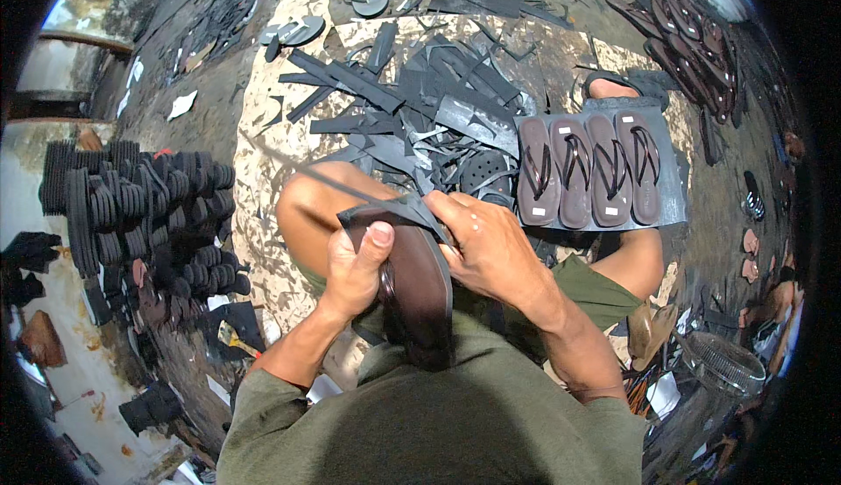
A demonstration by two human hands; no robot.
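Four brown sandals [574,200] lie in a row on a grey sheet [674,191] off to the right. Above the lap, a single dark sandal [419,297] sits between both hands: the left hand [357,266] clasps its far end — thumb flat on top — while the right hand [491,244], knuckles up and fingers curled, pinches a grey strip [401,210] at its edge. Whether those fingers also hold a tool, I cannot tell. White labels [538,212] on the row are too small to read.
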